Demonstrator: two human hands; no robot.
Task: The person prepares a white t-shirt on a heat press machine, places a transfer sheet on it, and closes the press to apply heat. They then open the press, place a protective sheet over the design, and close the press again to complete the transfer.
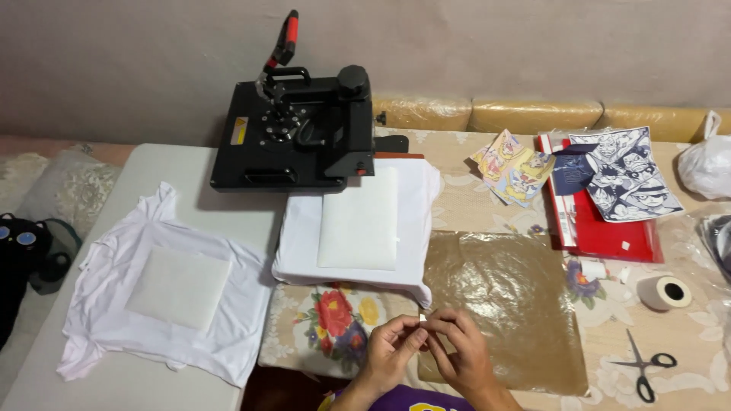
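At the near edge of the table, the left hand (390, 352) and the right hand (461, 350) are meeting fingertip to fingertip, both pinching a small white scrap (422, 317) between them, above the floral tablecloth (335, 320). Just right of the hands, a brown translucent sheet (502, 297) is lying flat. Farther right, scissors (643, 364) and a roll of tape (664, 292) are resting near the edge. To the left, a white T-shirt (164, 293) is spreading over the pale table with a square pad on it. Beyond the hands, a second white shirt (358, 228) is draping over the lower platen, and the black heat press (293, 137) is sitting swung to the left. At the far right, printed cartoon sheets (563, 171) are lying on a red folder (617, 232).
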